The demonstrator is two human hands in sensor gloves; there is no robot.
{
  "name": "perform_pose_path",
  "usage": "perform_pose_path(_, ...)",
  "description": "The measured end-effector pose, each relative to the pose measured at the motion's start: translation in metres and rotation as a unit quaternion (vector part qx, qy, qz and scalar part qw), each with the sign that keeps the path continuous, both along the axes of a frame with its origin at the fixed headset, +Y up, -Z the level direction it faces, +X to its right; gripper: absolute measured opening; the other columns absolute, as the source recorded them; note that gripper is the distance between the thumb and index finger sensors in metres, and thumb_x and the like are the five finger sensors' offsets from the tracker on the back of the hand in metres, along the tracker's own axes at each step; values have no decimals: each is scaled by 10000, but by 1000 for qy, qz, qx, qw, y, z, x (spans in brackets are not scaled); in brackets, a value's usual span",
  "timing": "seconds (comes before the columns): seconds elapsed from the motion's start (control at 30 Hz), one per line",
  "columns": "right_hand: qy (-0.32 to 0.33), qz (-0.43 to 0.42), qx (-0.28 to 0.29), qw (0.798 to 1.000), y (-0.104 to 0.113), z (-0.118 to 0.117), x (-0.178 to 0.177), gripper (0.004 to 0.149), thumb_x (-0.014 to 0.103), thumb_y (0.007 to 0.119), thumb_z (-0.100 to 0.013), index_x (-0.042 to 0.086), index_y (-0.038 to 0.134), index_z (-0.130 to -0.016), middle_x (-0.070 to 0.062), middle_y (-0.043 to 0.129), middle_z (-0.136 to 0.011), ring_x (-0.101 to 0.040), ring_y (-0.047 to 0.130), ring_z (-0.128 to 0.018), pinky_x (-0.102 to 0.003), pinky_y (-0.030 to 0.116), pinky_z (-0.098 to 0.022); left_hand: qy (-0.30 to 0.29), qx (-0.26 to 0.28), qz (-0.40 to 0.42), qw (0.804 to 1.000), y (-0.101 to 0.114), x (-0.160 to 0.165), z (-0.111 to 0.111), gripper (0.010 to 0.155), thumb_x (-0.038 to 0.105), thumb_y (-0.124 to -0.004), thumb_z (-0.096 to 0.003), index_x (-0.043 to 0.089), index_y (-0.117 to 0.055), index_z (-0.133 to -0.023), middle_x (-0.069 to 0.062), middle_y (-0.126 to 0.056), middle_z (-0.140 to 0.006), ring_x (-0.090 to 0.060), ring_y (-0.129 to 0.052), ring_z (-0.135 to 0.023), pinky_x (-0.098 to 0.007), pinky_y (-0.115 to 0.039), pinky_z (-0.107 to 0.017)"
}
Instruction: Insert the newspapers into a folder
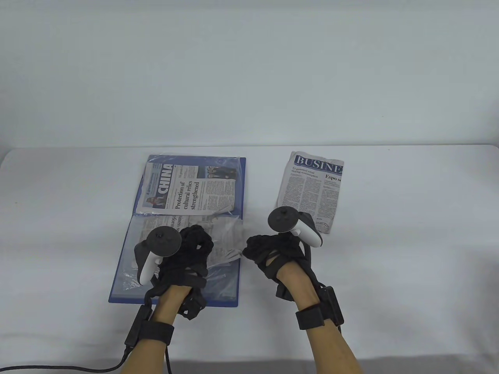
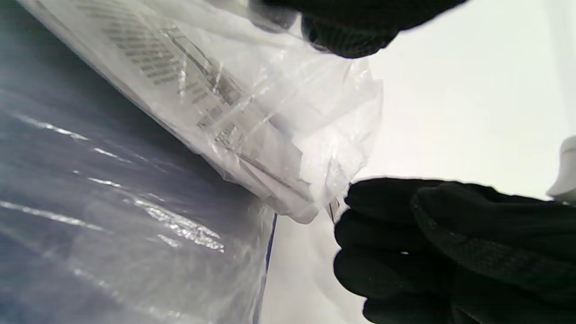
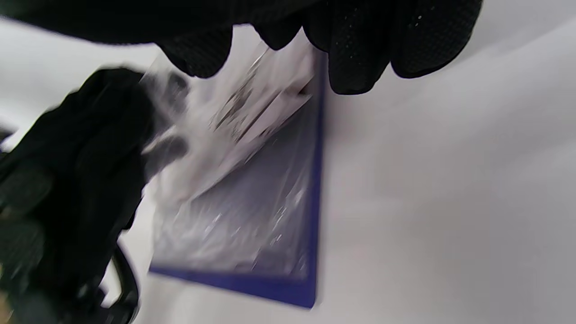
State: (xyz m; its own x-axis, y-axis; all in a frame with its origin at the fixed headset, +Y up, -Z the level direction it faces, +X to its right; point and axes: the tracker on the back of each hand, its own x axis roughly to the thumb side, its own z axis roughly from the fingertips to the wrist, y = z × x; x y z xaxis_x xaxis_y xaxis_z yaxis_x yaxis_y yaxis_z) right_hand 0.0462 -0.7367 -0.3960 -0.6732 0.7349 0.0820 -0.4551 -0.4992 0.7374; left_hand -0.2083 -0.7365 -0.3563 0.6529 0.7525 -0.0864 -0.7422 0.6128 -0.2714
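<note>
A blue folder (image 1: 218,300) lies open on the white table. Its far page holds a "CHINA" newspaper (image 1: 187,191) in a clear sleeve. On the near page my left hand (image 1: 195,245) holds the clear sleeve (image 1: 228,237) lifted, with a folded newspaper (image 2: 202,90) inside it. The left wrist view shows my left fingertips (image 2: 351,31) on the plastic. My right hand (image 1: 259,249) is at the folder's right edge, its curled fingers (image 2: 405,243) against the sleeve's corner. Whether it grips is hidden. A "BUSINESS" newspaper (image 1: 312,191) lies loose on the table to the right.
The white table's back edge meets a plain pale wall. A black cable (image 1: 58,368) runs along the front left. The folder's blue border (image 3: 279,288) shows in the right wrist view, with bare table to its right.
</note>
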Motion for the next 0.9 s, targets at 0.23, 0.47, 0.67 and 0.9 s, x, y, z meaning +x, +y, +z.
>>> perform_pose_path(0.23,27,105,63,992,-12,6,-57,723,377,787,-599,-50,440,-1067,-326,511,-984,-474,763,-805,-579,686,-537,-1,0,4,1000,0,0,2,433,449,-627,-613,312,-537,-1013,5,-319,-1264,-333,-200,-1222,-600,-284,-917)
perform_pose_path(0.47,-24,100,162,981,-4,5,-57,451,252,791,-589,12,722,-965,-258,761,-880,-359,937,-646,-496,779,-461,1,2,6,1000,-1,0,1,433,452,-625,-614,313,-532,-1014,19,-328,-1262,-329,-211,-1224,-594,-282,-920)
perform_pose_path(0.67,-97,37,203,974,21,-3,-43,398,238,782,-582,23,774,-917,-235,825,-808,-293,983,-547,-454,810,-406,47,34,6,998,9,-1,8,618,457,-558,-629,273,-295,-1156,-51,-242,-1272,-384,-155,-1196,-628,-242,-890)
perform_pose_path(0.9,-148,-23,190,970,34,-22,-41,397,236,772,-585,14,767,-914,-237,829,-788,-276,986,-526,-446,812,-395,87,142,-36,985,44,1,23,686,474,-545,-629,260,-213,-1190,-67,-214,-1273,-391,-95,-1184,-636,-161,-876)
